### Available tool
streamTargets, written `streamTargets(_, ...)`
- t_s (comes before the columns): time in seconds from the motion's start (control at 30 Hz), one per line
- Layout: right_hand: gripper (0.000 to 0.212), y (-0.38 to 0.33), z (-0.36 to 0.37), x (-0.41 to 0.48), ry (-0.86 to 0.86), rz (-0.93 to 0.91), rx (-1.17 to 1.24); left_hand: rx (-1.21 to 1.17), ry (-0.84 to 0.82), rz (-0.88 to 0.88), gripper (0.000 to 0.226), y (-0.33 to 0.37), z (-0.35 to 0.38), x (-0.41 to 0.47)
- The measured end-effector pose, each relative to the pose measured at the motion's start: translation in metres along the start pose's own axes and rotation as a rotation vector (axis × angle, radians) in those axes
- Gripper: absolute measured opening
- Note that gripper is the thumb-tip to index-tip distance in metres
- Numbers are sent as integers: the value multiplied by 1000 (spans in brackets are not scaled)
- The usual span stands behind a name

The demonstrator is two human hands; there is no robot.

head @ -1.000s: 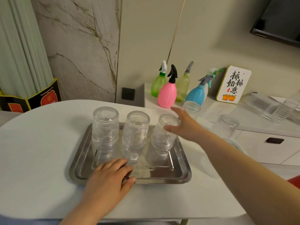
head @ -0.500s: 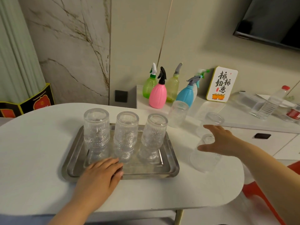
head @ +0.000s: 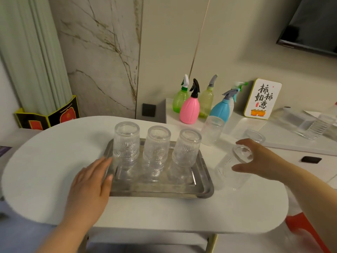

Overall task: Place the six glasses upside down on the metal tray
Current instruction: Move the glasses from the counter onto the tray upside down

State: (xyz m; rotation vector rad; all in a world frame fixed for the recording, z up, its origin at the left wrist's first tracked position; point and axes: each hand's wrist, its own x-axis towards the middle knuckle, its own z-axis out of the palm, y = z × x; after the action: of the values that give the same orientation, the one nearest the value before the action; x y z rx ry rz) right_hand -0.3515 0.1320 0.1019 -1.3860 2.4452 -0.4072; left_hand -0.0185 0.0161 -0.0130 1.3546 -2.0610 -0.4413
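Three ribbed clear glasses stand upside down in a row at the back of the metal tray [head: 204,189]: left glass [head: 126,141], middle glass [head: 157,144], right glass [head: 187,147]. My left hand [head: 91,185] lies flat on the tray's front left corner, fingers together. To the right of the tray, my right hand [head: 259,157] curls around the rim of an upright glass [head: 229,172] on the white table. Two more upright glasses stand behind: one [head: 212,131] near the spray bottles and another [head: 254,136] partly hidden by my right hand.
Several coloured spray bottles [head: 189,108] and a small sign [head: 262,98] stand on the counter behind the table. A clear plastic bottle [head: 318,126] lies at far right. The white table [head: 54,161] has a rounded edge; a red object [head: 300,227] sits low at right.
My right hand moved from the third tray glass over to the upright glass right of the tray and closed around its rim. My left hand slid to the tray's front left corner.
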Motion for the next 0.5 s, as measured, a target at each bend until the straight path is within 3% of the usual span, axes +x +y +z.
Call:
streamTargets(0.1, 73, -31, -2, -8, -19, -138, 39, 41, -85, -214, 50, -15, -9, 2)
streamTargets(0.2, 66, -67, 6, -14, -47, -281, 68, 4, -147, -293, 50, -23, -9, 1)
streamTargets(0.5, 81, -155, 70, -7, -70, -566, 196, 37, -207, -187, 43, -29, -1, 3)
